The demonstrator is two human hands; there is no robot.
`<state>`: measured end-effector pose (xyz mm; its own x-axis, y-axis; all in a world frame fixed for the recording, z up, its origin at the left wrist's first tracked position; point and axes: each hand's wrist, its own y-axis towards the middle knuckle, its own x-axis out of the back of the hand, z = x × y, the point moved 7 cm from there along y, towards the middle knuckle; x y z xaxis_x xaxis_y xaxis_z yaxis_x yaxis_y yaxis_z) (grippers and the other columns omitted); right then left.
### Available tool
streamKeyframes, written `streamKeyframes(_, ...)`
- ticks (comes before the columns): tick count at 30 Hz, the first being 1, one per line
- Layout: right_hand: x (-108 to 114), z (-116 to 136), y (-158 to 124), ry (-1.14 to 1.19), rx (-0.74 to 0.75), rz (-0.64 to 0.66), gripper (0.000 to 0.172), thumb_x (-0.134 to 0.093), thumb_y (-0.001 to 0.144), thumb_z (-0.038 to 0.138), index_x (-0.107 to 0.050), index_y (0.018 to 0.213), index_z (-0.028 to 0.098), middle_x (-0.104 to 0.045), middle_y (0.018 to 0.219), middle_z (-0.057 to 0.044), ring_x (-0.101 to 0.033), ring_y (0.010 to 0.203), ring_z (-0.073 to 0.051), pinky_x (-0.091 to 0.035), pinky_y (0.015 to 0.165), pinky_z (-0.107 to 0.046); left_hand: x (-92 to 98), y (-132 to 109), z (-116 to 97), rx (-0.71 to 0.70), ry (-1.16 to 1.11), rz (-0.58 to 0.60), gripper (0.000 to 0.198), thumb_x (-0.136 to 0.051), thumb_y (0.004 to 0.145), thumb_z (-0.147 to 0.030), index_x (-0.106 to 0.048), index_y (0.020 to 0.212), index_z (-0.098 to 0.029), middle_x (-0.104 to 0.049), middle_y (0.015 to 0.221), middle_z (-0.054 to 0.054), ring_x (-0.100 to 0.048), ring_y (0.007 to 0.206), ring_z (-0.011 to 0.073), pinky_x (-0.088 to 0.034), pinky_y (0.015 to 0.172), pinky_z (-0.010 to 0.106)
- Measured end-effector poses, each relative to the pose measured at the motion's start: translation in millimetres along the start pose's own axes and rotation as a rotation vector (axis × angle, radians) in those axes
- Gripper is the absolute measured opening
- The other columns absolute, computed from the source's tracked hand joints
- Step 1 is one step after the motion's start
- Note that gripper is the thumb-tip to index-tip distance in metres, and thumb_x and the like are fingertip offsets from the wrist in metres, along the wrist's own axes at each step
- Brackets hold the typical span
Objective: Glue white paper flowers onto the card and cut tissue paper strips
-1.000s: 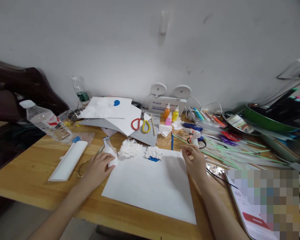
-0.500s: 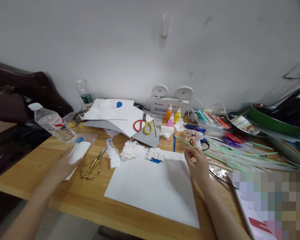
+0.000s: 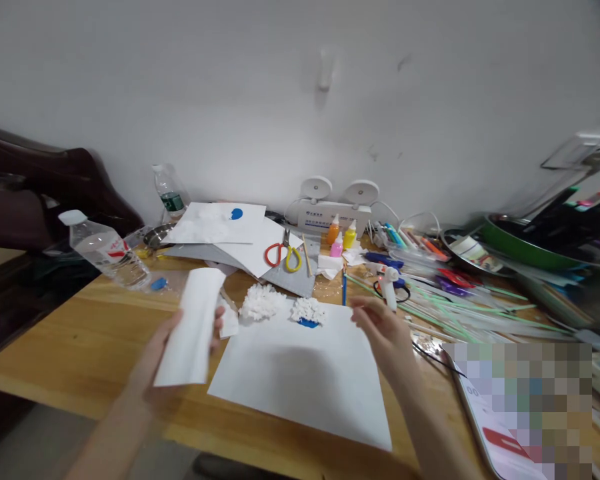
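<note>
My left hand [image 3: 155, 357] is wrapped round a folded piece of white paper [image 3: 193, 327], which it holds up over the table's left part. The gold scissors are hidden behind that paper. My right hand [image 3: 385, 330] hovers at the right edge of a large white sheet [image 3: 300, 380]. Its fingers are curled in a pinch; whether anything is between them I cannot make out. Along the sheet's back edge lie a fluffy white cluster [image 3: 263, 302] and a smaller white cluster [image 3: 307, 309] with a blue piece [image 3: 309, 323] under its front.
Red-and-yellow-handled scissors [image 3: 283, 255] lie on papers behind. Small paint bottles [image 3: 335, 245] stand near a white lamp box [image 3: 335, 217]. A white glue gun [image 3: 389, 283], green sticks [image 3: 460, 307] and a phone [image 3: 480, 427] are at right. A plastic bottle [image 3: 107, 253] leans at left.
My left hand has lifted the folded white paper and brought it right, over the gold scissors. A blue piece at left is uncovered. My right hand has shifted slightly left.
</note>
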<state>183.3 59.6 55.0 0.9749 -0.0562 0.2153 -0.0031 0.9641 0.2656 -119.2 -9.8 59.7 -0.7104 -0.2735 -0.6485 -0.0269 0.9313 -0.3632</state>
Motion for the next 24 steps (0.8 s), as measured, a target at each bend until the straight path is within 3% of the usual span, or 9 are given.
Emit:
streamKeyframes(2, -27, 19, -21, 0.112, -0.080, 0.185, 0.022, -0.047, 0.082, 0.034, -0.057, 0.094, 0.020, -0.060, 0.085, -0.006, -0.055, 0.074, -0.017, -0.045, 0.067, -0.031, -29.5, 0, 28, 0.059, -0.061, 0.109, 0.052, -0.038, 0.082, -0.032, -0.032, 0.129, -0.011, -0.056, 0.116, 0.014, -0.050, 0.108, 0.0261, -0.044, 0.085, 0.042)
streamKeyframes(4, -55, 34, -44, 0.278, -0.145, 0.341, 0.028, -0.047, 0.082, 0.036, -0.054, 0.103, 0.020, -0.059, 0.093, -0.007, -0.055, 0.081, -0.018, -0.046, 0.070, -0.031, -51.3, 1, 54, 0.118, -0.088, 0.201, 0.053, -0.038, 0.081, -0.036, -0.034, 0.129, -0.012, -0.049, 0.123, 0.013, -0.041, 0.116, 0.0272, -0.037, 0.092, 0.045)
streamKeyframes(6, -76, 39, -63, 0.460, -0.241, 0.443, 0.033, -0.047, 0.082, 0.039, -0.052, 0.107, 0.019, -0.058, 0.096, -0.008, -0.054, 0.083, -0.018, -0.047, 0.070, -0.031, -63.8, 2, 76, 0.167, -0.065, 0.246, 0.051, -0.040, 0.080, -0.035, -0.039, 0.125, -0.012, -0.054, 0.119, 0.013, -0.046, 0.111, 0.0266, -0.039, 0.090, 0.040)
streamKeyframes(8, -87, 37, -73, 0.623, -0.312, 0.455, 0.035, -0.049, 0.080, 0.042, -0.054, 0.102, 0.017, -0.058, 0.089, -0.007, -0.055, 0.073, -0.015, -0.048, 0.060, -0.028, -70.9, 1, 101, 0.306, 0.007, 0.272, 0.050, -0.043, 0.078, -0.036, -0.044, 0.121, -0.010, -0.063, 0.102, 0.015, -0.060, 0.090, 0.0274, -0.047, 0.076, 0.039)
streamKeyframes(11, -80, 21, -78, 0.668, -0.422, 0.288, 0.030, -0.060, 0.071, 0.041, -0.058, 0.086, 0.014, -0.053, 0.064, 0.000, -0.045, 0.046, -0.007, -0.039, 0.040, -0.019, -79.5, -2, 121, 0.390, 0.062, 0.306, 0.054, -0.046, 0.076, -0.040, -0.044, 0.121, -0.010, -0.067, 0.087, 0.015, -0.064, 0.069, 0.0264, -0.048, 0.064, 0.039)
streamKeyframes(14, -59, 9, -81, 0.592, -0.484, 0.100, 0.023, -0.066, 0.067, 0.035, -0.058, 0.072, 0.014, -0.045, 0.051, 0.005, -0.035, 0.039, -0.004, -0.028, 0.034, -0.016, -80.0, -1, 124, 0.340, 0.112, 0.233, 0.050, -0.050, 0.077, -0.033, -0.043, 0.122, -0.015, -0.067, 0.087, 0.011, -0.064, 0.072, 0.0248, -0.048, 0.068, 0.036)
streamKeyframes(16, -50, 6, -84, 0.606, -0.496, 0.036, 0.018, -0.067, 0.067, 0.031, -0.059, 0.066, 0.014, -0.048, 0.052, 0.004, -0.040, 0.043, -0.006, -0.032, 0.038, -0.016, -78.4, -1, 126, 0.336, 0.112, 0.193, 0.047, -0.051, 0.077, -0.031, -0.044, 0.121, -0.016, -0.068, 0.088, 0.010, -0.063, 0.078, 0.0241, -0.047, 0.073, 0.035)
streamKeyframes(20, -41, 6, -89, 0.774, -0.466, -0.080, 0.012, -0.069, 0.064, 0.026, -0.062, 0.069, 0.017, -0.061, 0.069, 0.000, -0.054, 0.063, -0.012, -0.043, 0.057, -0.021, -79.4, -3, 136, 0.461, -0.018, 0.235, 0.050, -0.048, 0.076, -0.042, -0.050, 0.115, -0.011, -0.068, 0.090, 0.011, -0.060, 0.089, 0.0268, -0.043, 0.081, 0.037)
streamKeyframes(24, -37, -1, -98, 1.028, -0.554, -0.262, 0.017, -0.072, 0.058, 0.029, -0.064, 0.072, 0.024, -0.066, 0.076, 0.002, -0.060, 0.070, -0.015, -0.047, 0.062, -0.024, -73.1, -4, 141, 0.528, -0.098, 0.214, 0.057, -0.055, 0.067, -0.045, -0.054, 0.110, -0.008, -0.069, 0.086, 0.011, -0.058, 0.095, 0.0307, -0.041, 0.083, 0.039)
